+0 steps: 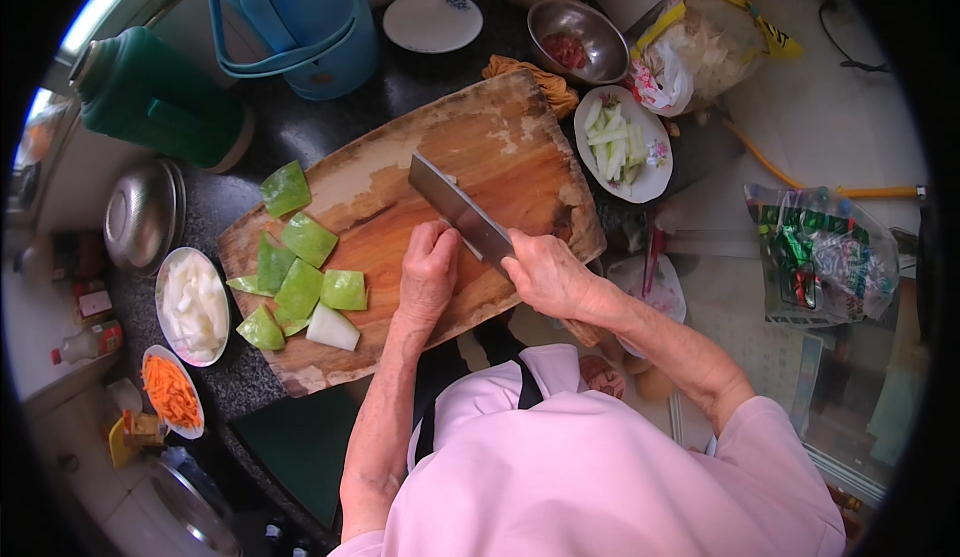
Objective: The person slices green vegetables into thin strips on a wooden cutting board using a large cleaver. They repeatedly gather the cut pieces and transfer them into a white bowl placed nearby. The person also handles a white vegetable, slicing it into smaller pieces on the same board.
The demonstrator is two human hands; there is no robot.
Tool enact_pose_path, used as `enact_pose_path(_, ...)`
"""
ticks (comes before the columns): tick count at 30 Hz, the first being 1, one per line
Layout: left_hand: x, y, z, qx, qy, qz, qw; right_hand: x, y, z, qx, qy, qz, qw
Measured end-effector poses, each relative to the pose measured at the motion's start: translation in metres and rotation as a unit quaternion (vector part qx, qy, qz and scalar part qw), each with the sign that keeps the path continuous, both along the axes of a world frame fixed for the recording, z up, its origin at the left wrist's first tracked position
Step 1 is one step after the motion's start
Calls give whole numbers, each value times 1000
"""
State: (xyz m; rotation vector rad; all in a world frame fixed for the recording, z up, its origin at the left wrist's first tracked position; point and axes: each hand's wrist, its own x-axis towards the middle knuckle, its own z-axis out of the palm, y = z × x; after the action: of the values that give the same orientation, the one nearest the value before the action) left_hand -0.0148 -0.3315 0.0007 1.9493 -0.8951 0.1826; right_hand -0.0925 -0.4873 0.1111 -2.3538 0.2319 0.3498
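My right hand [546,272] grips the handle of a cleaver [461,212], whose broad blade stands over the middle of a worn wooden cutting board [480,118]. Beside the blade, my left hand [431,264] is curled with its knuckles towards the steel. Small pale bits show along the blade; whatever lies under my left fingers is hidden. On the left part of the board lie several pieces of green-skinned vegetable [309,239] and one pale piece [333,327]. An oval plate of pale green strips [616,137] stands past the board's right edge.
Plates of white strips [193,306] and shredded carrot [171,390] stand at left, near metal lids [142,216]. A green flask [161,103], blue bucket [311,24] and white plate [433,21] are behind the board. A steel bowl with raw meat [577,41] and plastic bags [701,47] stand back right.
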Motion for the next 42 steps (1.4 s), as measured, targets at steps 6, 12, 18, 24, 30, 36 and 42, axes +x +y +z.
enact_pose_path(6,1,0,1,5,10,-3,1000,6,-4,7,8,16,-4,1000)
enact_pose_path(12,1,-2,3,26,8,-14,1000,5,-12,0,8,7,-4,1000)
enact_pose_path(18,5,1,8,33,13,-8,999,11,-11,7,45,46,-28,997)
enact_pose_path(24,13,6,14,-2,76,-21,997,6,-19,9,93,31,-75,992)
enact_pose_path(30,122,59,44,199,-67,290,934,6,-37,16,192,72,-160,966)
enact_pose_path(36,170,113,43,304,156,222,913,-1,-28,15,227,109,-89,964)
enact_pose_path(42,141,97,65,226,75,151,959,-7,-27,-6,155,74,-7,985)
